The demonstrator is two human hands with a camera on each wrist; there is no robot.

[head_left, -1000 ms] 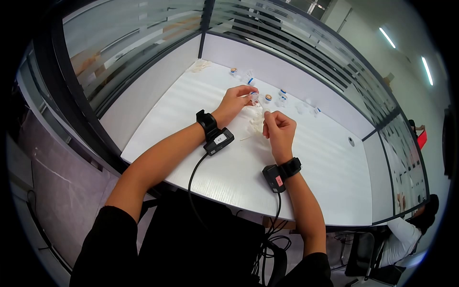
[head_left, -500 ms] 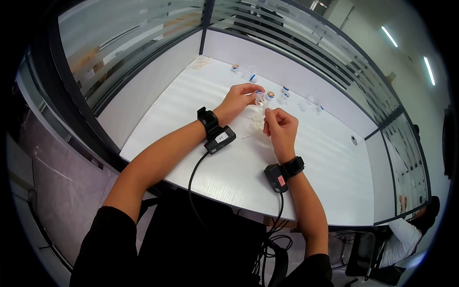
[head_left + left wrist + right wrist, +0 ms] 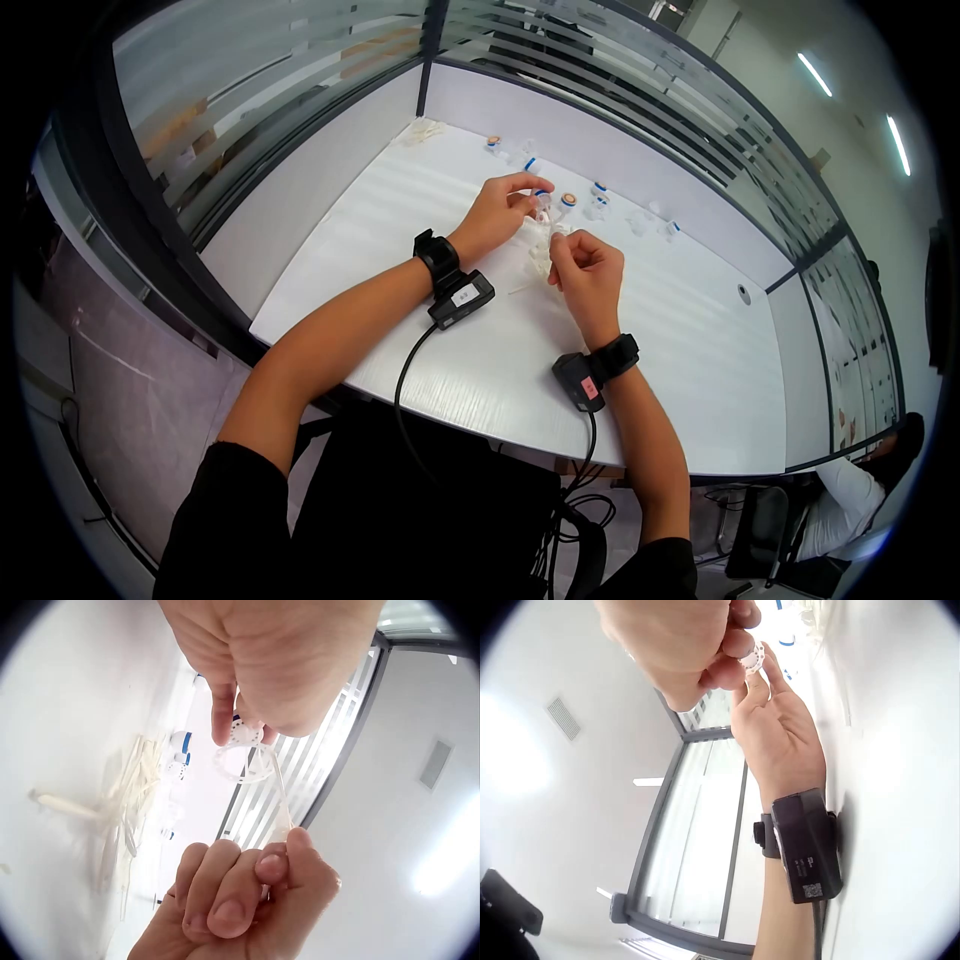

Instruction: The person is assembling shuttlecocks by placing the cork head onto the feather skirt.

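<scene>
My left hand (image 3: 495, 215) pinches a small white, perforated round plastic piece (image 3: 245, 733) with a blue band, above the table's middle. Below it in the left wrist view hangs a thin white ring (image 3: 246, 780). From there a translucent strip (image 3: 280, 787) runs down to my right hand (image 3: 590, 280), whose thumb and index finger pinch its end while the other fingers curl in. Beneath both hands lies a loose pile of cream-coloured strips (image 3: 139, 787). In the right wrist view the fingers partly hide the round piece.
Several small clear containers with blue bands stand along the back, one with an orange-brown top (image 3: 568, 199) just beyond my hands. More pale strips (image 3: 425, 131) lie in the far left corner. Low partitions edge the white table (image 3: 480, 380). A cable (image 3: 405, 365) trails from each wrist camera.
The round piece in my left hand has tilted, its face turning away from the head camera. Both hands stay nearly in place, and the right hand keeps its pinch.
</scene>
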